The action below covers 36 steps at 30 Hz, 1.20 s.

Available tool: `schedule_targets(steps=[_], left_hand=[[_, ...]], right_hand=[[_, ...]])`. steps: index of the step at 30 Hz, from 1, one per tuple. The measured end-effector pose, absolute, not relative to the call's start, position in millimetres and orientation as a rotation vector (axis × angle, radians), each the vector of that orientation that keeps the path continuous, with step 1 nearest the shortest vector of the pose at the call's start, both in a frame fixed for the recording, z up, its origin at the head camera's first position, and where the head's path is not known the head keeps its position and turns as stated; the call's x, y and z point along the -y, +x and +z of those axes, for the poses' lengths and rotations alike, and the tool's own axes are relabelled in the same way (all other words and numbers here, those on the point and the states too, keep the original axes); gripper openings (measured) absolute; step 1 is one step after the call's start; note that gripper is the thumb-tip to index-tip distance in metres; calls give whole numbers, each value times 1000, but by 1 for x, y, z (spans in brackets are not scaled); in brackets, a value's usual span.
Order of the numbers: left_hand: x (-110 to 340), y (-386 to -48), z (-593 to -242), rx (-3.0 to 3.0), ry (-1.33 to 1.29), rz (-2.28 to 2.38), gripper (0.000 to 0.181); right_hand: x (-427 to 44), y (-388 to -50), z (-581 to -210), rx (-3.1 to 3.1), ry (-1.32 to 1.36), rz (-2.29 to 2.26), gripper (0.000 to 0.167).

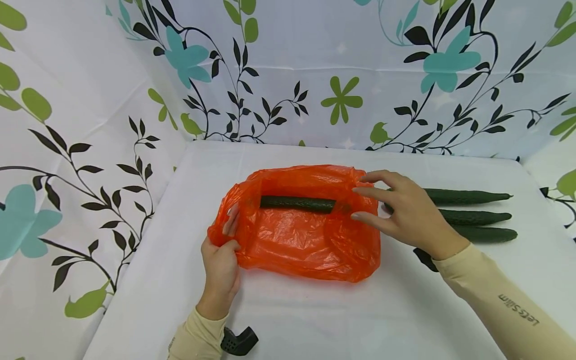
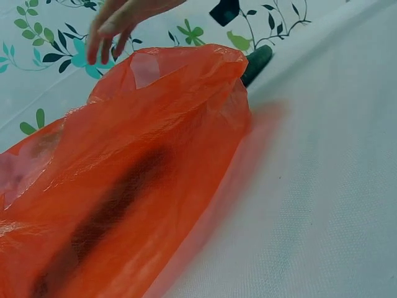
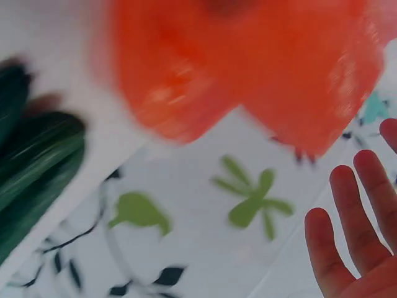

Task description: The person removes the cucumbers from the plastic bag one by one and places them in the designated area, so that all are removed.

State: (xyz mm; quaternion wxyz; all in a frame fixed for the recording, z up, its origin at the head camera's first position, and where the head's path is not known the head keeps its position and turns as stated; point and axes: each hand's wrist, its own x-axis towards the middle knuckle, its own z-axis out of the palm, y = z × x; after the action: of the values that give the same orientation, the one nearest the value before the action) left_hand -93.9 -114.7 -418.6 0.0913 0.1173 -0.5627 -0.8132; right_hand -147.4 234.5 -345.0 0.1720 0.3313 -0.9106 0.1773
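Note:
An orange plastic bag (image 1: 292,245) lies on the white table with its mouth spread wide. One dark green cucumber (image 1: 297,203) rests inside, its two ends covered by the film; its dark shape shows through the bag in the left wrist view. My left hand (image 1: 221,265) holds the bag's left edge, fingers inside the film and thumb outside. At the bag's right edge, my right hand (image 1: 411,212) has its fingers extended and spread, gripping nothing. Whether those fingertips touch the film I cannot tell. In the right wrist view the fingers (image 3: 356,217) are apart from the bag.
Three more cucumbers (image 1: 472,196) lie side by side on the table (image 1: 351,320) to the right, partly behind my right hand and forearm. A patterned cloth (image 1: 288,60) with leaves and flowers hangs behind and at the left side of the table.

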Motion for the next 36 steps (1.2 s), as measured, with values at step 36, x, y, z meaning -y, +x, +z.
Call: schedule_targets(steps=[36], left_hand=[[115, -92, -418, 1716, 275, -2425, 70]], right_hand=[[-122, -202, -401, 2815, 870, 1648, 67]])
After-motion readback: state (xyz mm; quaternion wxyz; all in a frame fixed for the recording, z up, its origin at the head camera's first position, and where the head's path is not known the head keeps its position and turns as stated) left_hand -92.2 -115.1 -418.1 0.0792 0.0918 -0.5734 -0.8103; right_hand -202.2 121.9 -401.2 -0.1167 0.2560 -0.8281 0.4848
